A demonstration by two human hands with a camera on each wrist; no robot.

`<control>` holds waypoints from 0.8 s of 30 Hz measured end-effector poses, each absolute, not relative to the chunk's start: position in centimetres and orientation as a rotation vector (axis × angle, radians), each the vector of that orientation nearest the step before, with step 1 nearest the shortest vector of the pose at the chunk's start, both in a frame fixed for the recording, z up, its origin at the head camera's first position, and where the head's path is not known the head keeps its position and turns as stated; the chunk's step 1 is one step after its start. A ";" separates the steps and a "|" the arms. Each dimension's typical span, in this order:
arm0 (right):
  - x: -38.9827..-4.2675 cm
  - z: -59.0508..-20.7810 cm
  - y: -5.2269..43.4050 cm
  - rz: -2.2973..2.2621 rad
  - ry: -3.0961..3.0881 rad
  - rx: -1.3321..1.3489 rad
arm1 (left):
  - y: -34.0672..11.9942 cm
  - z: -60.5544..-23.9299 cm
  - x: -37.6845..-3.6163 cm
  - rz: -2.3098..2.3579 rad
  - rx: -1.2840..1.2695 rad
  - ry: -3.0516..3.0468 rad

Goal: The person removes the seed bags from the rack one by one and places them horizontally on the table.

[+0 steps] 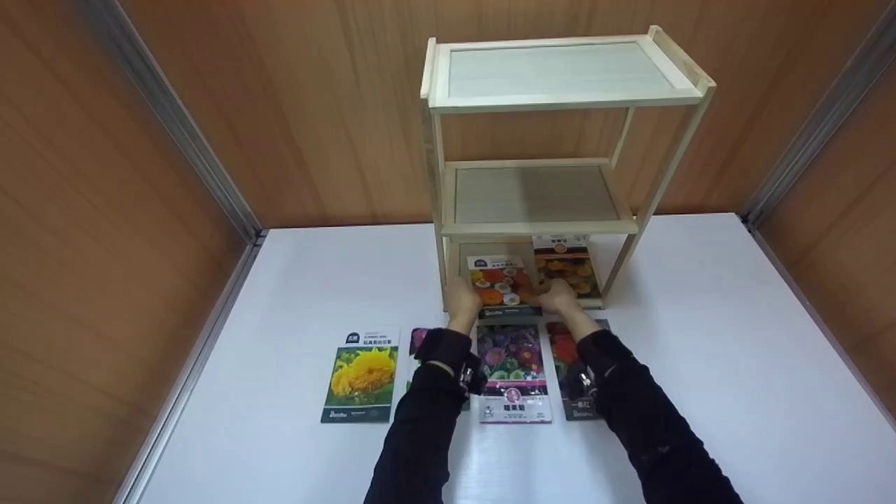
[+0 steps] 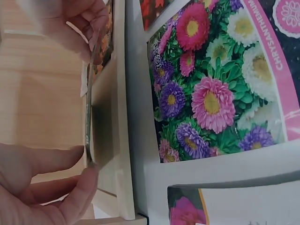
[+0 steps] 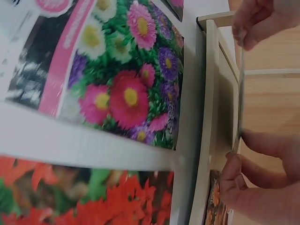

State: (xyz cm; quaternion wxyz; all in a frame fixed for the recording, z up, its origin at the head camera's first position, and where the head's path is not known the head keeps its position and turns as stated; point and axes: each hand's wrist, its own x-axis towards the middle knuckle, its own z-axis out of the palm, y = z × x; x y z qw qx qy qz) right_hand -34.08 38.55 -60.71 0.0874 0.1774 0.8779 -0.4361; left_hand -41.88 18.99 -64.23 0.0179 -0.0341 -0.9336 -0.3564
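Observation:
A seed packet (image 1: 502,280) with orange and white flowers is held by both hands over the bottom shelf of a small wooden rack (image 1: 539,228). My left hand (image 1: 463,302) pinches its left edge between thumb and fingers, while my right hand (image 1: 558,297) pinches the right edge. The left wrist view shows the packet edge-on, raised off the shelf board (image 2: 107,122). On the right half of that shelf lies another seed packet (image 1: 570,269) with orange-yellow flowers, partly behind my right hand.
Before the rack, a row of packets lies on the white table (image 1: 280,364): yellow flower (image 1: 362,378), pink flower (image 1: 418,339), chrysanthemum (image 1: 512,357), red flower (image 1: 562,346). My sleeves cover parts of the pink and red ones. Wooden panels (image 1: 315,105) enclose the table.

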 end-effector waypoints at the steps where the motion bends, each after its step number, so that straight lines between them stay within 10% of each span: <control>1: -32.1 -57.8 37.4 -1.338 2.593 0.529 | 18.5 -61.4 -40.1 -1.133 -0.110 -2.888; 7: -25.7 -49.8 34.3 -1.614 2.506 0.536 | 17.0 -57.7 -36.8 -1.338 -0.249 -2.718; 15: -22.6 -49.2 34.7 -1.820 2.540 0.509 | 15.2 -49.5 -28.5 -1.623 -0.383 -2.608; 24: -18.4 -50.7 33.6 -1.602 2.837 0.638 | 15.1 -50.7 -23.6 -1.687 -0.453 -2.531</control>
